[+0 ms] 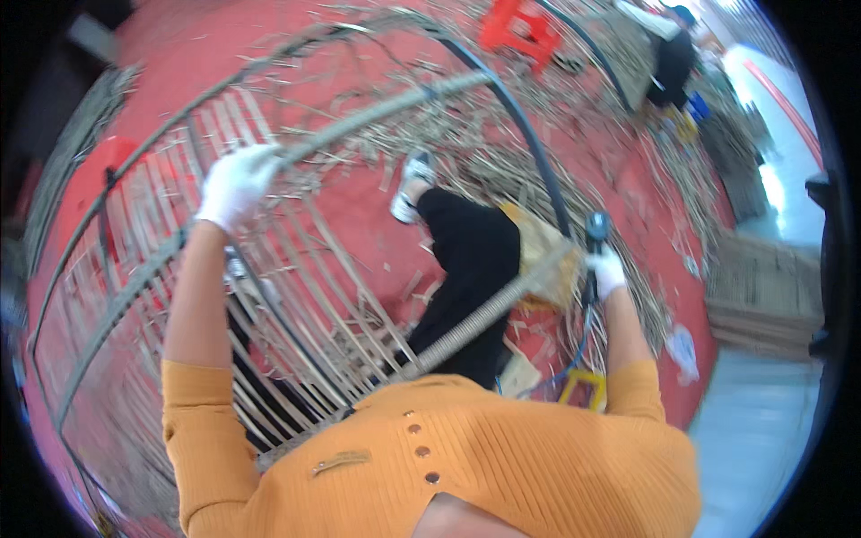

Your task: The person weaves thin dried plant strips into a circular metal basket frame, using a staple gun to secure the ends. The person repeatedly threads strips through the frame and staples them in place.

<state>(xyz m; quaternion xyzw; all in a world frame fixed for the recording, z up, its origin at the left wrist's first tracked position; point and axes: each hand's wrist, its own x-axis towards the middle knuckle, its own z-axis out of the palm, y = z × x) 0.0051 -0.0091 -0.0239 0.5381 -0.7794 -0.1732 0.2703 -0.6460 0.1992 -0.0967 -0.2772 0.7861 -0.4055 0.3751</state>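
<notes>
A large curved furniture frame [390, 112] rests tilted across my lap, with rows of pale thin strips [314, 260] strung along its left part. My left hand [238, 186], in a white glove, is closed on a grey wrapped bar of this frame. At the right, my gloved right hand [608, 272] grips a dark air staple gun [593, 255] with a bluish head. A blue hose [578, 352] runs down from the tool. The gun's head is close to the frame's right bend, and I cannot tell whether they touch. A ridged wrapped bar [475, 323] crosses above my leg.
Loose strips [484, 152] litter the red floor. A red plastic stool [520, 31] lies beyond the frame. Another person [673, 58] is at the far right. Stacked brown woven panels [762, 291] stand at the right, and a yellow piece [583, 392] lies near my right forearm.
</notes>
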